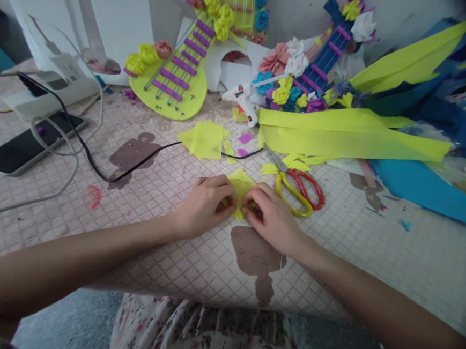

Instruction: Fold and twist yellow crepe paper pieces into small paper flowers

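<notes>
The yellow crepe paper piece (pixel 240 181) lies on the patterned tablecloth (pixel 170 193) in front of me. My left hand (pixel 210 203) pinches its left side, and my right hand (pixel 271 214) pinches its right. Just beside my right hand rest the red-and-yellow-handled scissors (pixel 295 183). Beyond are a stack of yellow squares (pixel 206 139), a white glue gun (pixel 245 101) and a yellow paper guitar (pixel 175 77).

Open bench (pixel 165 193) lies between the left hand (pixel 207 206) and the black cord (pixel 143 161); more room spreads right of the right hand (pixel 275 219), in front of the blue strip (pixel 423 186), past small scraps; the scissors (pixel 292 178) obstruct the way beyond that hand; farther back, the glue gun (pixel 245 101), yellow strips (pixel 335 134) and yellow guitar (pixel 186 95) narrow the passage.
</notes>
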`<state>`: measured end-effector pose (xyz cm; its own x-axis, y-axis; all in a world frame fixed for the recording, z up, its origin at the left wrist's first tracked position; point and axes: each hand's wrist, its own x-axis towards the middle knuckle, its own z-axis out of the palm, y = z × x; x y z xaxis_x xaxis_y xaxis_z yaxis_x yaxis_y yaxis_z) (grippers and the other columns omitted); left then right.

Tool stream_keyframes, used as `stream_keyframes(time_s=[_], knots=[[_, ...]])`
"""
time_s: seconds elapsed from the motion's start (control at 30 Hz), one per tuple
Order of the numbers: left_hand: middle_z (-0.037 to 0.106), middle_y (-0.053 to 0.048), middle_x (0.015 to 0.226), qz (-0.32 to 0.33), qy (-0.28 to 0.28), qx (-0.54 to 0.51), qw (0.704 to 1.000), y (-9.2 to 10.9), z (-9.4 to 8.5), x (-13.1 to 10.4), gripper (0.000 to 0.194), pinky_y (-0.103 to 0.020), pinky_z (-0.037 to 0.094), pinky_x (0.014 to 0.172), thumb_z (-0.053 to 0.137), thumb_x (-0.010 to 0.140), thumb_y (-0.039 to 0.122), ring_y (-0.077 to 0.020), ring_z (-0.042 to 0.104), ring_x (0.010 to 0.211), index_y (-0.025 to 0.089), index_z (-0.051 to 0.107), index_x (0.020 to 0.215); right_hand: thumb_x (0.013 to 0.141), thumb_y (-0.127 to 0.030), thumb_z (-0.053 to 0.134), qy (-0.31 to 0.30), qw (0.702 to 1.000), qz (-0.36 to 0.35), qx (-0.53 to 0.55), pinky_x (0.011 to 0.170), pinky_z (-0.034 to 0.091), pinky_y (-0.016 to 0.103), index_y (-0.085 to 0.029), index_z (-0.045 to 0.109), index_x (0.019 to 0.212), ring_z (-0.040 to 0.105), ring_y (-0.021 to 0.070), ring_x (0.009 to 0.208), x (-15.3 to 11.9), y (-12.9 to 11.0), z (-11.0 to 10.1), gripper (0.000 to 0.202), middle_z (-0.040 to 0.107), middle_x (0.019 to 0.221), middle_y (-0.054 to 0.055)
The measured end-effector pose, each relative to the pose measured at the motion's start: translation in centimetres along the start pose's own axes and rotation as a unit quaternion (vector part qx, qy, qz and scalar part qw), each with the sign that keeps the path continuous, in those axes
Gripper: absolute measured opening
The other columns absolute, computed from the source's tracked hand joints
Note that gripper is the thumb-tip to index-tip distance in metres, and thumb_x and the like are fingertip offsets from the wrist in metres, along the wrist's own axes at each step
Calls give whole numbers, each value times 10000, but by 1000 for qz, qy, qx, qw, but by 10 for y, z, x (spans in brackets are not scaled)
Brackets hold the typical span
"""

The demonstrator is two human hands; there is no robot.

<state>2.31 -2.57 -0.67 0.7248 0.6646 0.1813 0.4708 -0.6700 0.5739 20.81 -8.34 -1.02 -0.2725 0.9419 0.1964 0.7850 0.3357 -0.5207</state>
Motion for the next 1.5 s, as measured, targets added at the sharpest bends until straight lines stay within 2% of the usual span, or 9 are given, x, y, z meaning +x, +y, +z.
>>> stream_keyframes(time_s=[0.2, 0.33, 0.5, 0.7, 0.83, 1.03, 1.33, 1.5], knots=[[581, -17, 896, 1, -7, 1, 1000, 0, -1, 1, 26, -354, 343, 831, 579, 800, 152, -173, 561, 867, 167, 590, 818, 824, -123, 514, 3, 1000, 10, 0, 671, 447, 309, -208, 481, 846, 518, 165, 775, 0, 1, 0, 94, 507, 904, 36], [585, -28, 927, -13, -1, 3, 1000, 0, -1, 1, 122, -354, 360, 833, 602, 772, 149, -184, 563, 889, 161, 571, 889, 816, -118, 519, -1, 1000, 15, 1, 672, 447, 309, -201, 483, 821, 514, 161, 768, 0, 0, -2, 91, 502, 892, 37], [573, -30, 910, -5, -8, 7, 1000, 0, -2, 1, 48, -346, 374, 827, 574, 801, 169, -176, 560, 876, 159, 573, 848, 833, -128, 496, -5, 1000, 12, -2, 678, 454, 313, -202, 471, 804, 511, 162, 768, 0, 0, -2, 83, 501, 897, 43], [583, -32, 918, -20, -7, 2, 1000, 3, -4, 2, 98, -363, 360, 828, 599, 781, 162, -188, 561, 884, 160, 569, 874, 831, -133, 489, 3, 1000, 9, -3, 691, 463, 322, -210, 471, 806, 525, 169, 777, 1, 1, -1, 83, 507, 893, 43], [576, -23, 899, -9, -14, -8, 1000, 3, -4, 1, 19, -364, 347, 847, 579, 806, 157, -172, 560, 867, 165, 588, 821, 831, -132, 496, 6, 1000, 9, -12, 683, 462, 321, -203, 481, 832, 525, 174, 780, 1, 1, 0, 73, 512, 899, 47], [573, -29, 929, -1, -16, -11, 1000, 1, -4, 0, 42, -373, 343, 876, 579, 815, 168, -171, 558, 887, 174, 619, 828, 873, -136, 463, -16, 1000, -1, -1, 759, 468, 346, -202, 509, 854, 538, 189, 866, 0, 0, -2, 82, 522, 932, 57], [580, -38, 927, 9, -13, -4, 1000, 2, -3, 0, 50, -379, 357, 876, 615, 793, 217, -172, 568, 874, 175, 624, 819, 816, -140, 532, -25, 1000, 1, 8, 763, 483, 365, -218, 496, 862, 542, 197, 883, 0, -1, -5, 97, 514, 947, 51], [573, -34, 942, 10, -20, -4, 1000, 0, -5, 1, 145, -380, 363, 870, 685, 738, 267, -185, 570, 898, 177, 622, 834, 796, -185, 566, -31, 999, 2, 11, 760, 487, 368, -217, 504, 882, 542, 204, 894, -1, -2, -6, 111, 514, 968, 60]])
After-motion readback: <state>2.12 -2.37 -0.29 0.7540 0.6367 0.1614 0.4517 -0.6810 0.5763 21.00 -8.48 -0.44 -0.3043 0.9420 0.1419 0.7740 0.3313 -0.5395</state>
